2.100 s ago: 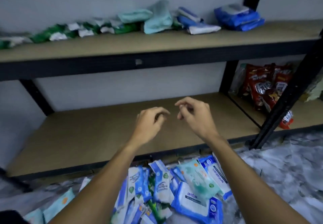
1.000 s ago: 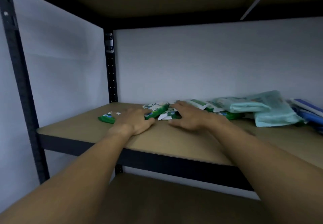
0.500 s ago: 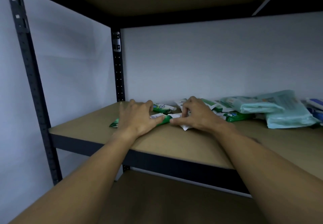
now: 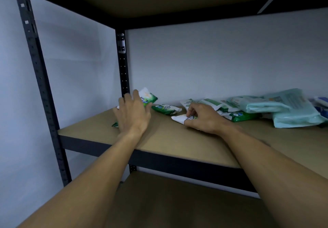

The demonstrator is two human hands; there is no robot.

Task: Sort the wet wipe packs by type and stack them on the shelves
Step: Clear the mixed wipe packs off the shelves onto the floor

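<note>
Two hands at the shelf (image 4: 168,139).
Left hand (image 4: 132,115), grip spread, touches tilted green pack (image 4: 148,97) at back-left corner; right hand (image 4: 204,119) pinches white pack (image 4: 178,118).

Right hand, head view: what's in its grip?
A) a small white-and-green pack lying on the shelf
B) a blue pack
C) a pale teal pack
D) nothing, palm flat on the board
A: the right hand has its fingers curled onto the white-and-green pack, which lies on the shelf. The pale teal packs sit untouched farther right.
</note>
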